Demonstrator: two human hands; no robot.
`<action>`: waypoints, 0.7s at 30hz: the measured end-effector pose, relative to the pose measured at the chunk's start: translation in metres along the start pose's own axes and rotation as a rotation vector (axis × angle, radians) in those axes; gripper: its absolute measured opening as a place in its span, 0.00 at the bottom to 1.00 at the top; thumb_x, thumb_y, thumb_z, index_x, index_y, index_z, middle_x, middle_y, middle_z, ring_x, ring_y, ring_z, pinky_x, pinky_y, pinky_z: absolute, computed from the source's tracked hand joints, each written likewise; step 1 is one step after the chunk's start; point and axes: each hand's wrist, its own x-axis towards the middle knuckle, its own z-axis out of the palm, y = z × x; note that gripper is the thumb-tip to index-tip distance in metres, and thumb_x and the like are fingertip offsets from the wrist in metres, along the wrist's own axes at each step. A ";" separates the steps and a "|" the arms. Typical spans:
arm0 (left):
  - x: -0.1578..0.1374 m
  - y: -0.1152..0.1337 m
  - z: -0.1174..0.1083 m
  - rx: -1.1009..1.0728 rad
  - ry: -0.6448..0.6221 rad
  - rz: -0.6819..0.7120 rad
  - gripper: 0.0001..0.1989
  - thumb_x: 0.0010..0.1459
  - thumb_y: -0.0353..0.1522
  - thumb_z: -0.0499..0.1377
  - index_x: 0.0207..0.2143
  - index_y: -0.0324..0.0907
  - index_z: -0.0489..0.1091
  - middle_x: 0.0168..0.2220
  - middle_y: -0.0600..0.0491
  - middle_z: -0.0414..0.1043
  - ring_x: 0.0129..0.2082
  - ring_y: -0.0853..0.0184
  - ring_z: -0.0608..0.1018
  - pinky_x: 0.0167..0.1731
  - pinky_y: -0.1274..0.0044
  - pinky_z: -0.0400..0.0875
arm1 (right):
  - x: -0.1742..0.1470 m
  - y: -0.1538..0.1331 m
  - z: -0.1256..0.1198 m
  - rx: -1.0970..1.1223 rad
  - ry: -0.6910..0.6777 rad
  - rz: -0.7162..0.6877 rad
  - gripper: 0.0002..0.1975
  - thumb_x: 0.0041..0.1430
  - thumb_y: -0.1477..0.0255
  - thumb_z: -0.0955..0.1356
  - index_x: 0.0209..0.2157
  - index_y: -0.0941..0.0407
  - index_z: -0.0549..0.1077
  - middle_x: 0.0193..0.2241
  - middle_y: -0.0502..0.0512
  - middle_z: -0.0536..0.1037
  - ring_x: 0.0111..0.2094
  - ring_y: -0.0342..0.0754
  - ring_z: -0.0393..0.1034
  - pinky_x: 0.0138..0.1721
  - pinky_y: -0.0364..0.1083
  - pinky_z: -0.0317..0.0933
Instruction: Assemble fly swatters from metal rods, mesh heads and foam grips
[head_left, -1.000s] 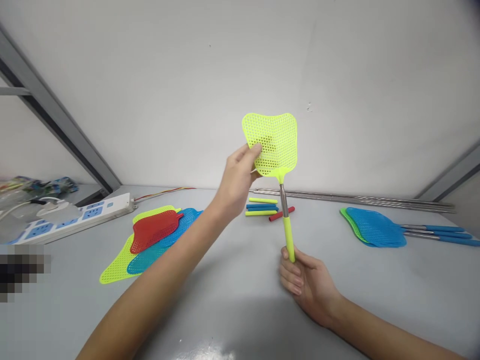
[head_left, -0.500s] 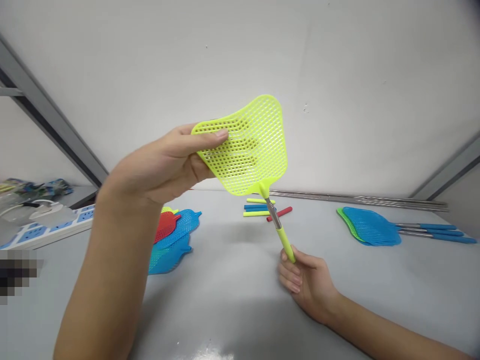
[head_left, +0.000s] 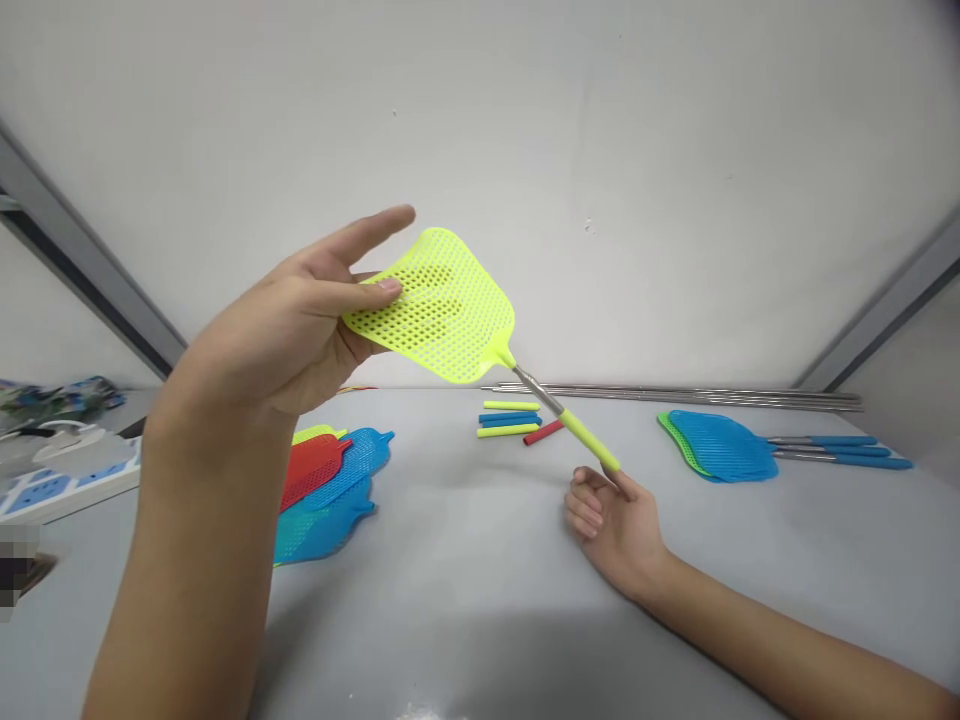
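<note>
A yellow-green fly swatter [head_left: 469, 300] hangs tilted above the table, its mesh head to the upper left. My left hand [head_left: 330, 300] pinches the outer edge of that head, thumb in front and fingers behind the mesh, index finger raised. From the head a metal shaft leads down to a yellow-green grip. My right hand [head_left: 619, 525] is at the lower end of this grip, with the thumb tip at its end. The fingers of this hand are loosely curled, apart from the thumb, and not wrapped around the grip.
Loose swatter heads [head_left: 330, 520] in blue, red and yellow lie at left, near a power strip [head_left: 82, 485]. Coloured grip tubes [head_left: 508, 430] lie mid-table. Blue-handled swatters [head_left: 720, 447] are stacked at right. Thin metal rods [head_left: 675, 395] run along the wall.
The swatter has moved left and tilted flatter. My left index finger has lifted off the mesh. My right hand has loosened its hold, and the grip's end has risen from its fingers.
</note>
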 end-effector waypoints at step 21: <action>-0.001 -0.079 0.089 -0.506 0.000 -0.418 0.12 0.49 0.21 0.49 0.37 0.34 0.66 0.41 0.44 0.67 0.39 0.63 0.73 0.34 0.75 0.72 | 0.006 0.004 -0.002 -0.036 -0.048 -0.016 0.08 0.49 0.70 0.62 0.25 0.60 0.68 0.12 0.44 0.54 0.14 0.36 0.46 0.15 0.38 0.43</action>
